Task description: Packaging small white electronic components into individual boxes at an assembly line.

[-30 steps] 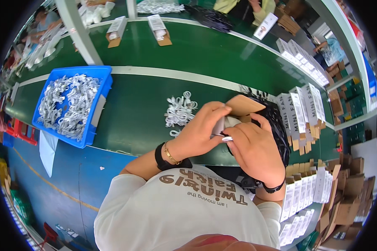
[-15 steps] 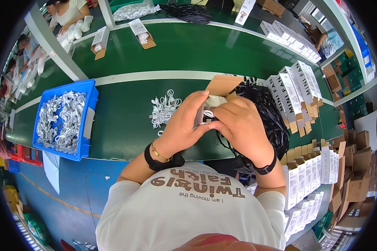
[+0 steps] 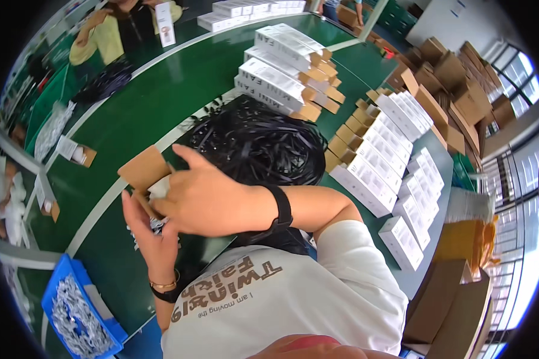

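Between my hands is a small carton with its brown cardboard flap (image 3: 144, 170) standing up. My left hand (image 3: 153, 240) is closed round the near side of the carton. Over the carton's mouth, my right hand (image 3: 206, 200) has its index finger stretched out and its other fingers curled in at the opening. A bit of something white (image 3: 159, 188) shows inside; the rest is hidden by my fingers. Below my hands, a pile of white cables (image 3: 139, 238) is mostly covered. A large heap of black straps (image 3: 269, 146) lies just beyond my right hand.
White fan boxes with open brown flaps are stacked (image 3: 275, 75) past the straps. More boxes stand in rows (image 3: 371, 161) at right. A blue bin (image 3: 115, 330) of cables is at lower left. Across the green table (image 3: 206, 63) a person (image 3: 126, 30) holds a white box (image 3: 165, 25).
The view has swung to the right, so the table's contents appear shifted and turned. My right hand has come further across the carton's mouth, and the white cable end seen there is now covered.
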Action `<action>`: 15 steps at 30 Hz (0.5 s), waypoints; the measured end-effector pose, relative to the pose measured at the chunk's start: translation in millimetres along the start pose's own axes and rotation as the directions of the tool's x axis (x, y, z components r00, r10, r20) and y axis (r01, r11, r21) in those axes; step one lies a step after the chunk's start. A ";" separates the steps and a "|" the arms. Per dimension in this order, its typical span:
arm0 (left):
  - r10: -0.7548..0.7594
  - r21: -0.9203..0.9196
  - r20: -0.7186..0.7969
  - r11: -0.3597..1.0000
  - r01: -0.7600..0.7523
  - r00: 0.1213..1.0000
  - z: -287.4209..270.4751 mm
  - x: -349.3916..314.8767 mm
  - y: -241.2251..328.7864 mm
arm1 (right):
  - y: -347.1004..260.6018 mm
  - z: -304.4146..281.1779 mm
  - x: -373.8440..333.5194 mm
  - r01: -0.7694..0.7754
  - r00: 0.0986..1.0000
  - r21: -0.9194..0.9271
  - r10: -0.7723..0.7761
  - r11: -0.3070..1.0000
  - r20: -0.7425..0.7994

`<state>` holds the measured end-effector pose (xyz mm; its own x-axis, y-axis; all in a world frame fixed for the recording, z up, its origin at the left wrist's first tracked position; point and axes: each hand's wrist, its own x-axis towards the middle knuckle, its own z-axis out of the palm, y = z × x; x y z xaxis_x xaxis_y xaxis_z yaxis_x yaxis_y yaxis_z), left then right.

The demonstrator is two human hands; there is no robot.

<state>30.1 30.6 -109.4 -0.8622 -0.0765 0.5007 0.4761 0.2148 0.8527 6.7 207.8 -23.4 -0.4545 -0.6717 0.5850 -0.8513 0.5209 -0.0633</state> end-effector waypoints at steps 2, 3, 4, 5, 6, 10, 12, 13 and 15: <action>0.030 0.042 0.046 0.999 -0.032 0.998 1.7 1.3 -1.6 | -11.9 -1.3 -5.7 0.030 0.995 -0.162 -0.014 0.986 0.097; 0.052 0.096 0.070 0.994 -0.058 0.996 1.2 0.8 -1.4 | -14.9 -1.1 -6.7 0.056 0.989 -0.232 -0.022 0.971 0.147; 0.073 0.152 0.092 0.985 -0.086 0.993 0.9 0.6 -0.6 | -14.5 0.3 -7.3 0.049 0.989 -0.234 -0.015 0.971 0.144; 0.075 0.152 0.098 0.984 -0.089 0.992 0.5 0.6 1.5 | -13.0 2.8 -8.2 0.039 0.997 -0.181 -0.027 0.983 0.068; 0.055 0.136 0.087 0.989 -0.066 0.995 -0.1 1.0 4.7 | -11.4 5.4 -9.5 0.033 0.999 -0.128 -0.035 0.991 -0.009; 0.029 0.126 0.054 0.991 -0.035 0.998 2.6 -1.2 9.9 | -14.5 8.6 -16.9 0.007 1.000 -0.271 -0.003 0.963 0.015; 0.059 0.160 0.091 0.984 -0.073 0.994 4.0 -1.7 9.0 | -15.4 6.7 -18.3 -0.011 0.998 -0.369 0.034 0.929 0.056; 0.061 0.163 0.096 0.984 -0.076 0.993 2.8 -1.0 8.4 | -14.6 4.1 -17.5 -0.039 0.996 -0.269 0.060 0.962 0.067; 0.073 0.082 0.107 0.993 -0.082 0.992 -0.7 3.7 5.9 | -12.8 -1.5 -17.9 -0.102 0.990 -0.064 0.108 0.993 0.094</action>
<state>29.8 30.9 -102.4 -0.8387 0.0444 0.5428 0.5296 0.2994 0.7937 26.1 213.9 -31.9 -0.5664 -0.6577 0.4965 -0.7818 0.6195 -0.0712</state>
